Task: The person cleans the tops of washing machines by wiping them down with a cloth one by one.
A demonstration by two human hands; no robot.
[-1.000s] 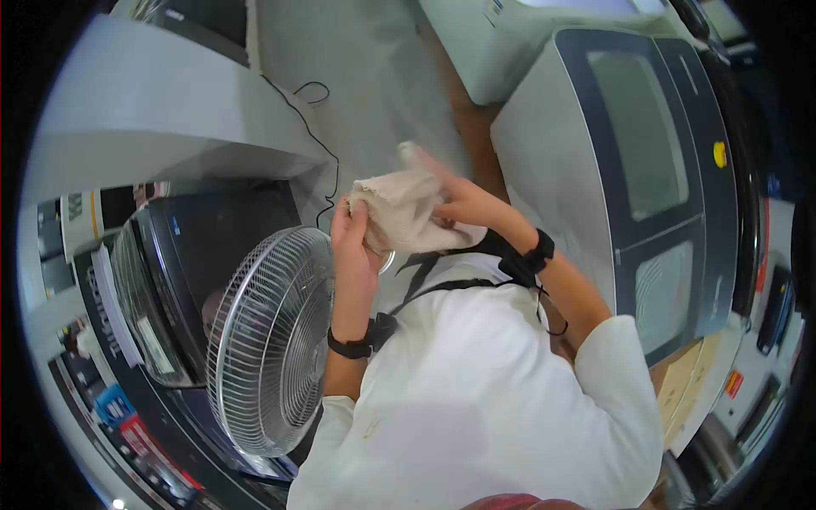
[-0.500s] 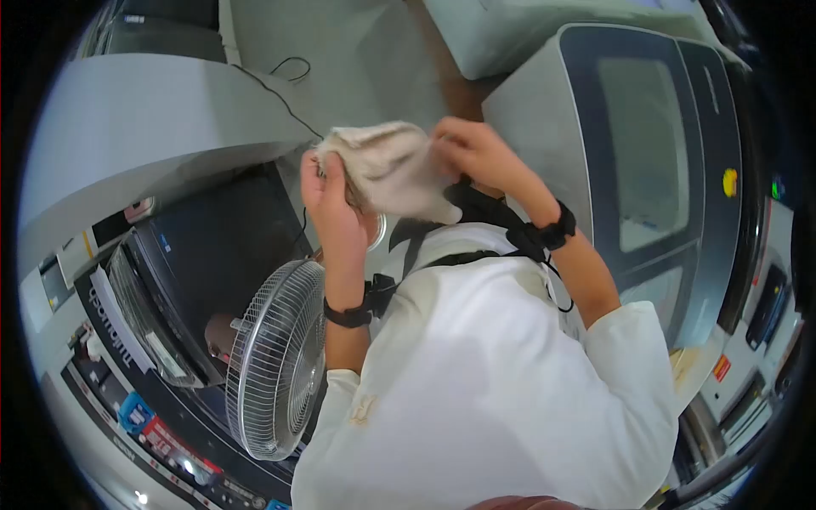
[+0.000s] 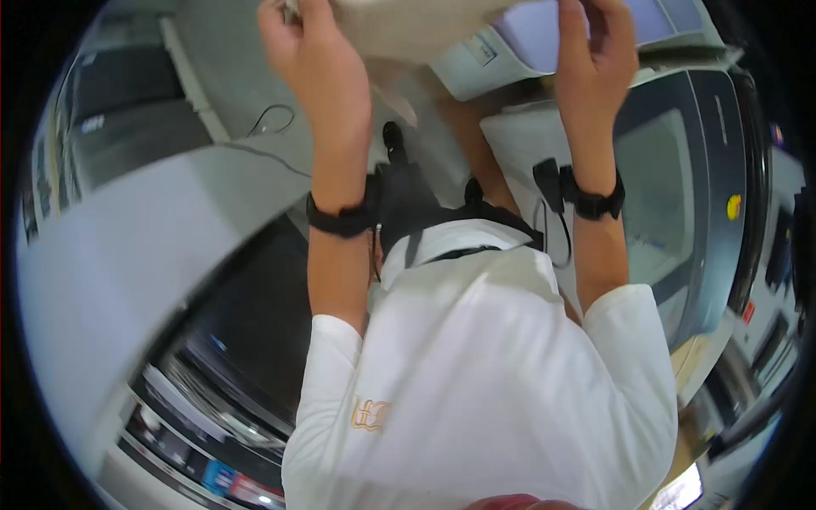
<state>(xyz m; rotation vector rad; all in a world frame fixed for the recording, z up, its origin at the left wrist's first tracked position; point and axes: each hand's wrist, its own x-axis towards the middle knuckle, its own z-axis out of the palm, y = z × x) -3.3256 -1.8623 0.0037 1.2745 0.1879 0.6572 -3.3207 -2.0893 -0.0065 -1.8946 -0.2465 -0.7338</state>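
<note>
A beige cloth (image 3: 416, 32) is stretched out at the top edge of the head view, partly cut off by the frame. My left hand (image 3: 319, 64) pinches its left end between thumb and fingers. Up at the right, my right hand (image 3: 597, 51) has its fingers closed at the cloth's other side; the exact grip lies partly beyond the frame. Both arms reach forward, away from my body, with black straps (image 3: 344, 219) around the wrists.
A grey appliance with a dark-framed window (image 3: 654, 187) stands on the right. To the left is a curved white counter (image 3: 144, 229), with a black glossy unit (image 3: 246, 314) beside it. A white box (image 3: 480, 64) sits ahead, and a thin cable (image 3: 263, 153) runs at left.
Both hands have moved forward and farther apart, and the bunched cloth is now spread between them. My view has shifted; the metal fan on the left no longer shows.
</note>
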